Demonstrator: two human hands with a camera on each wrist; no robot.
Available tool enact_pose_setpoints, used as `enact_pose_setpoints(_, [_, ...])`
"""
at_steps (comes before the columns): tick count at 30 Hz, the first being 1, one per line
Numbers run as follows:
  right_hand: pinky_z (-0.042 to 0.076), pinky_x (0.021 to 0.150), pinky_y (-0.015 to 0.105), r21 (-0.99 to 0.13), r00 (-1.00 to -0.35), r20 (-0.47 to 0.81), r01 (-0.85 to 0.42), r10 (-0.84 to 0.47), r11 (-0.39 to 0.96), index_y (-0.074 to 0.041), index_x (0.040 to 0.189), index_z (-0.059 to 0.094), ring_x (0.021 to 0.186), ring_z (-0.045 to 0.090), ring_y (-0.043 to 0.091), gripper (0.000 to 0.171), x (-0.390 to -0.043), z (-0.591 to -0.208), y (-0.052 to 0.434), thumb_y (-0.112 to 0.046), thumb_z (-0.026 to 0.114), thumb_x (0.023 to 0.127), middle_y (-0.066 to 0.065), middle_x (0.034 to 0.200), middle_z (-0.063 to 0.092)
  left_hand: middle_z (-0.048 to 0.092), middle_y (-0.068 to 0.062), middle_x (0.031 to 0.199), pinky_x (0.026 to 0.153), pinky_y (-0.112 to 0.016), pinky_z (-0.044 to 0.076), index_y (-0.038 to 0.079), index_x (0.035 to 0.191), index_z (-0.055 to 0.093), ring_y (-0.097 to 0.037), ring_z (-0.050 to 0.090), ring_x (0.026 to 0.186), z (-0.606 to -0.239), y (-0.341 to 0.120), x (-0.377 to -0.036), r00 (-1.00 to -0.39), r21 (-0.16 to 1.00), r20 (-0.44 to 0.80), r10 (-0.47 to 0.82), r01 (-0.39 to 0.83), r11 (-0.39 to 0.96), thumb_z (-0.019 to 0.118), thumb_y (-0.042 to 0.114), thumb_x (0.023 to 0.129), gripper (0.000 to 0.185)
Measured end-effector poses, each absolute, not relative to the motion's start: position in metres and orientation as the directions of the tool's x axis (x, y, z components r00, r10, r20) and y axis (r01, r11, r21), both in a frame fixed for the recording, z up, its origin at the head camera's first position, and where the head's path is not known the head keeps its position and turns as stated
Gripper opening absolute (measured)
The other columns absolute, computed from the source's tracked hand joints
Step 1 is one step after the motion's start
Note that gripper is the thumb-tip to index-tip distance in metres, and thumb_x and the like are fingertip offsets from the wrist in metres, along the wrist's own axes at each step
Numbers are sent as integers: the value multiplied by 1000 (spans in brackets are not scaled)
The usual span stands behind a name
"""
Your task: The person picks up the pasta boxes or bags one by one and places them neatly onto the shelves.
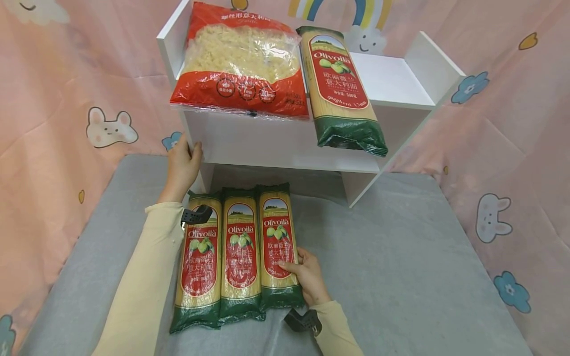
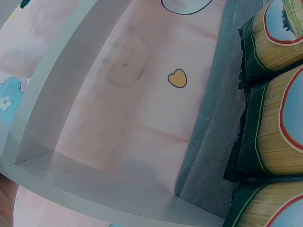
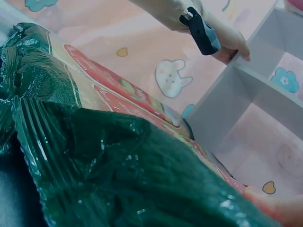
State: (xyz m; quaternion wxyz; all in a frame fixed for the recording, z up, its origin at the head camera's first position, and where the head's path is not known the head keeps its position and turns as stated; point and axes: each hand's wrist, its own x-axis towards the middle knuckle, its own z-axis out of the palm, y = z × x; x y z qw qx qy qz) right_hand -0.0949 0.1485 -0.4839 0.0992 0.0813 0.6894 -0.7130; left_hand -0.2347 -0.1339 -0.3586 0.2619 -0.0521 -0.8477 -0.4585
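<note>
Right hand (image 1: 308, 279) grips the rightmost of three spaghetti packs (image 1: 277, 244) on the bench (image 1: 401, 257); left hand (image 1: 182, 165) holds the shelf (image 1: 392, 79). One spaghetti pack (image 1: 340, 89) already shelved.

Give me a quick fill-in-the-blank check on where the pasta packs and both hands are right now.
1. ____ spaghetti packs lie side by side on the grey mat.
2. The right hand grips the ____ pack of that row.
3. The left hand holds the white shelf's ____ side panel.
4. On the shelf, the red macaroni bag lies ____ of the spaghetti pack.

Missing words: three; rightmost; left; left
</note>
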Motion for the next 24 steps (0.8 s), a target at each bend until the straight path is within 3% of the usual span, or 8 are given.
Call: enact_pose_setpoints(24, [52,67,29,-963,-965,-262,263,-26,-55,14,122,49,73,66,17,50,-94,-484,148,-1,70,79,16,93,69,59,-27,85,59,-40,39,-10,108,52,-34,54,68,-359,-135,-235,-859,753,488,-154,325,572,43,8,99,22])
